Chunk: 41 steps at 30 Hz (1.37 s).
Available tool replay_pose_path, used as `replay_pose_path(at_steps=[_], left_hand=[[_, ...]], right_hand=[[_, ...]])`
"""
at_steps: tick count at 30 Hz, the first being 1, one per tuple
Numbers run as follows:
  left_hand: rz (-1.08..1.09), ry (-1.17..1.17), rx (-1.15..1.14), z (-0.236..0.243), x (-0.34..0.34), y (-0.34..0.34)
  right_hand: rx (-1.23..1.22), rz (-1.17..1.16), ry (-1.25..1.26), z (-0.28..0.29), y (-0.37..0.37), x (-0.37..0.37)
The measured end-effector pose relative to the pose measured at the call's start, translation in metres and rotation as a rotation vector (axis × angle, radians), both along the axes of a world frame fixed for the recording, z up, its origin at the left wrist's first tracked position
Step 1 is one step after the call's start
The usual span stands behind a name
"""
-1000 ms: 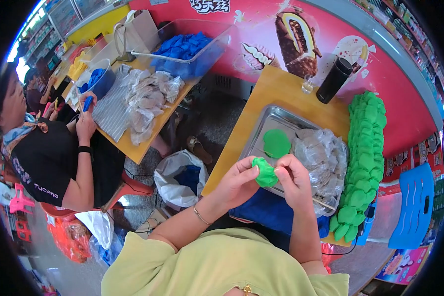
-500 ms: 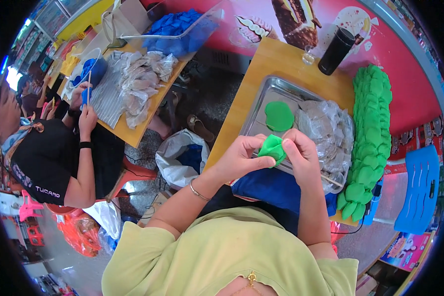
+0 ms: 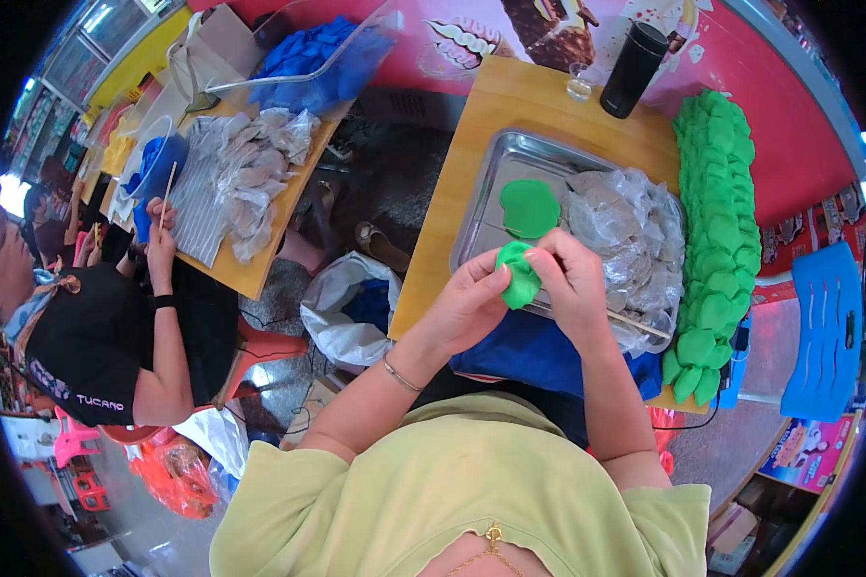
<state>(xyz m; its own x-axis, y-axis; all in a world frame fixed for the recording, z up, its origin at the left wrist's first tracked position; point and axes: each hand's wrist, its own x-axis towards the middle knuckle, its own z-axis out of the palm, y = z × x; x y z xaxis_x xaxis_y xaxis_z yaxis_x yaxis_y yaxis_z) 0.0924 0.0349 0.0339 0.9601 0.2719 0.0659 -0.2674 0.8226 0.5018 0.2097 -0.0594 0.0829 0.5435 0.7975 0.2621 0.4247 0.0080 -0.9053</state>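
A small, folded, soft green piece (image 3: 519,277) is pinched between my two hands, in front of the metal tray (image 3: 473,210). My left hand (image 3: 464,306) grips its left side with thumb and fingers. On its right side, my right hand (image 3: 579,288) is closed with the thumb and fingertips on the upper edge. Just beyond lies a flat, rounded green piece (image 3: 529,207) inside the tray. Crumpled clear plastic (image 3: 618,221) with pale brown discs fills the tray's right half. A thin wooden stick (image 3: 639,324) rests by the tray's near right corner.
A long pile of overlapping green pieces (image 3: 714,240) runs along the table's right edge. At the back stand a black flask (image 3: 635,72) and a small clear cup (image 3: 578,85). A co-worker (image 3: 87,337) sits at the left table. A white sack (image 3: 329,322) stands between the tables.
The view has shifted slightly. The green piece, cup-shaped before, now looks flatter and more folded between my fingers. At left, the co-worker's hands have moved and the stick there is tilted.
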Motion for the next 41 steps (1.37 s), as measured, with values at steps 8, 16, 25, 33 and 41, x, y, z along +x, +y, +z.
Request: replay_pose_path(at_steps=[8, 16, 25, 33, 41], left_hand=[[0.175, 0.095, 0.234, 0.01, -0.002, 0.002], [0.425, 0.122, 1.025, 0.005, -0.001, 0.018], [0.489, 0.045, 0.839, 0.004, 0.004, 0.007], [0.651, 0.164, 0.616, -0.001, 0.008, 0.001], [0.794, 0.128, 0.891, -0.013, 0.003, -0.005]], right_hand=[[0.049, -0.019, -0.092, 0.004, -0.011, -0.007], [0.132, -0.051, 0.198, -0.011, -0.005, -0.007], [0.103, -0.033, 0.183, -0.01, -0.006, -0.003], [0.124, 0.02, 0.37, -0.013, -0.007, -0.015], [0.136, 0.12, 0.469, -0.021, -0.006, -0.028]])
